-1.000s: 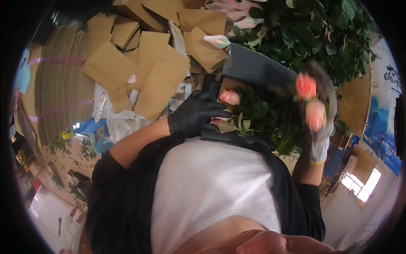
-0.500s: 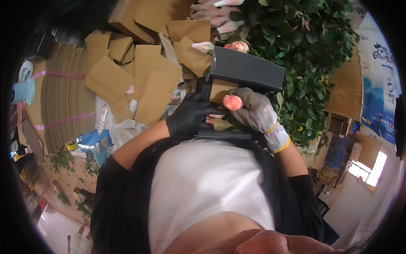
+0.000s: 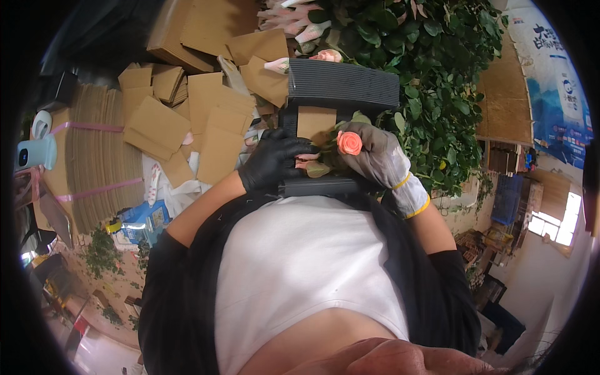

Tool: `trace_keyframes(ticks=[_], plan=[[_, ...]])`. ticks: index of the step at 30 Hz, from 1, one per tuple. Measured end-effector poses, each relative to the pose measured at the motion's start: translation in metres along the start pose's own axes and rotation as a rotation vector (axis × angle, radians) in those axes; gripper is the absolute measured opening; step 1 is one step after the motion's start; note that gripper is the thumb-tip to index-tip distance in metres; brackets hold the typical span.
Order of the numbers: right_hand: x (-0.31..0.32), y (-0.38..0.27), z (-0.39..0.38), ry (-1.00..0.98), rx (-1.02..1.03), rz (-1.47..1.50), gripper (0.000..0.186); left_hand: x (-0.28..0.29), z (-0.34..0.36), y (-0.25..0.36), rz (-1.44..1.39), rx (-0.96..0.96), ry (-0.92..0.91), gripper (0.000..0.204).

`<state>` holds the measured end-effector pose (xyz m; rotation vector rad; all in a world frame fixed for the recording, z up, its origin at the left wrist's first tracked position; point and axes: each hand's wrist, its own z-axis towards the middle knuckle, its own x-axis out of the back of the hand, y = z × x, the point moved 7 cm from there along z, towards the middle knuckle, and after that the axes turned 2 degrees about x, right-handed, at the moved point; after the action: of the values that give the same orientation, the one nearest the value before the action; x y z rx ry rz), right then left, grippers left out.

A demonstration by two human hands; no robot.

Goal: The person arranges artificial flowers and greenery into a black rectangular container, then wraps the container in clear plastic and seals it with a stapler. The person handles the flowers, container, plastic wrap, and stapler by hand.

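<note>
My right hand (image 3: 377,152), in a grey-white work glove with a yellow-edged cuff, is closed around a coral-pink rose (image 3: 349,143) just below its bloom. The bloom faces up. Opposite it, my left hand (image 3: 275,161) wears a black glove, its fingers curled over pink rose petals (image 3: 306,157) by a green leaf (image 3: 317,169); the fingertips are partly hidden. Both hands are over a black stand with a ribbed upper block (image 3: 344,84) and a lower bar (image 3: 325,187). Between these parts lies a piece of brown cardboard (image 3: 317,122).
Loose cardboard pieces (image 3: 215,134) lie to the left, beside a tall strapped cardboard stack (image 3: 94,144). Dense rose foliage (image 3: 431,81) fills the far right. Paper-wrapped blooms (image 3: 294,19) lie at the back. A blue package (image 3: 145,220) is by my left forearm.
The rose in my right hand has turned so its open bloom faces up more. My left hand keeps its place over the stand. The whole view has shifted slightly.
</note>
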<state>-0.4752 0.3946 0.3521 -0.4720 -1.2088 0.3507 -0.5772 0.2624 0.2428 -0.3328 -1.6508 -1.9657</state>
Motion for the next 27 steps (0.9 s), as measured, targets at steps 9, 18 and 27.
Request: trace_keyframes(ticks=[9,18,27], plan=[[-0.004,0.002,0.004,-0.034,-0.082,0.047,0.020,-0.002,-0.002,-0.002,-0.004,0.000,-0.008,0.047],[-0.041,0.049,-0.022,-0.318,-0.211,0.126,0.024,0.008,0.007,0.019,0.081,-0.127,0.039,0.040],[0.037,-0.009,-0.012,-0.333,-0.058,0.322,0.031,0.013,0.010,0.026,0.110,-0.083,0.084,0.035]])
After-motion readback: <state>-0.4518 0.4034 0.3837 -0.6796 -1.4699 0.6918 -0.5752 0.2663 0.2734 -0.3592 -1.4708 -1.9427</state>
